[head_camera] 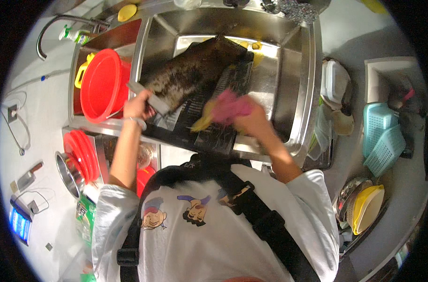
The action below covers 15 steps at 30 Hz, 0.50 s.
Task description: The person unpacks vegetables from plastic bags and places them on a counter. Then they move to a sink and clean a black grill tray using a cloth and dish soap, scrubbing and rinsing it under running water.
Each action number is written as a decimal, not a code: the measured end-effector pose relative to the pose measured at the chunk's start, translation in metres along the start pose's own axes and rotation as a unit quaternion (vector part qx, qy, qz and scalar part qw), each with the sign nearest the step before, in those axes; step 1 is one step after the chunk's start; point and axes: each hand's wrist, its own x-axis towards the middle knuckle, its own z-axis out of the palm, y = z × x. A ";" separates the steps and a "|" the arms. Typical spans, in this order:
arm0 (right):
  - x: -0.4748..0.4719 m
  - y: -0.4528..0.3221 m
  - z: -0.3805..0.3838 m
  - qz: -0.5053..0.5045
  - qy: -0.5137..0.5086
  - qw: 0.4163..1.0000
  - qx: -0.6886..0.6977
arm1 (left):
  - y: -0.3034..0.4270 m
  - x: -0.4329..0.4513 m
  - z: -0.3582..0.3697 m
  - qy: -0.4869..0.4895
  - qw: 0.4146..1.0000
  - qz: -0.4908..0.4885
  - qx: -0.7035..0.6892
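A large dark appliance-like panel (pixel 185 75) with a brown, grimy-looking face lies slantwise in the stainless steel sink (pixel 288 77). Its black ribbed part (pixel 231 84) reaches over the sink's front rim. My left hand (pixel 138 105) is closed around a flat grey bar (pixel 159 104) at the panel's left end; whether the bar belongs to the panel I cannot tell. Bunched in my right hand (pixel 252 118) is a pink and yellow cloth (pixel 226 107), blurred by motion, over the black ribbed part. Small yellow pieces (pixel 256 46) lie at the back of the sink.
A red basin (pixel 103 86) leans in the left-hand sink bowl, beneath a curved faucet (pixel 43 38). Steel scourers (pixel 296 10) sit on the back rim. Plastic containers (pixel 335 83) and turquoise baskets (pixel 381 130) stand to the right. A cleaver (pixel 27 178) is at the far left.
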 end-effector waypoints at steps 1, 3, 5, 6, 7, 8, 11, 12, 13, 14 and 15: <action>0.000 0.006 -0.026 -0.058 0.034 0.997 0.023 | 0.012 0.008 -0.007 -0.026 0.999 0.037 -0.004; 0.007 0.018 -0.056 -0.070 0.152 0.979 -0.118 | 0.027 0.022 -0.018 0.037 0.995 0.085 0.032; 0.021 0.030 -0.072 -0.039 0.181 0.951 -0.246 | 0.036 0.039 -0.027 0.066 0.997 0.042 0.029; 0.027 0.036 -0.077 0.026 0.160 0.968 -0.194 | 0.041 0.047 -0.034 0.031 0.999 0.018 0.018; 0.033 0.041 -0.082 0.016 0.152 0.976 -0.155 | 0.044 0.053 -0.040 0.008 1.000 -0.007 0.012; 0.038 0.044 -0.083 0.030 0.138 0.983 -0.120 | 0.045 0.059 -0.041 0.042 0.999 0.018 -0.008; 0.048 0.050 -0.075 0.055 0.056 0.952 -0.296 | 0.064 0.064 -0.051 0.130 0.976 0.057 0.166; 0.052 0.051 -0.069 0.057 0.027 0.916 -0.397 | 0.077 0.065 -0.051 0.108 0.984 0.056 0.133; 0.055 0.051 -0.063 0.050 0.017 0.868 -0.495 | 0.091 0.064 -0.049 0.098 0.989 0.048 0.102; 0.058 0.051 -0.055 0.093 -0.075 0.822 -0.556 | 0.105 0.059 -0.049 0.058 0.985 0.095 0.131; 0.060 0.052 -0.048 0.114 -0.157 0.790 -0.582 | 0.117 0.054 -0.044 0.062 0.988 0.106 0.095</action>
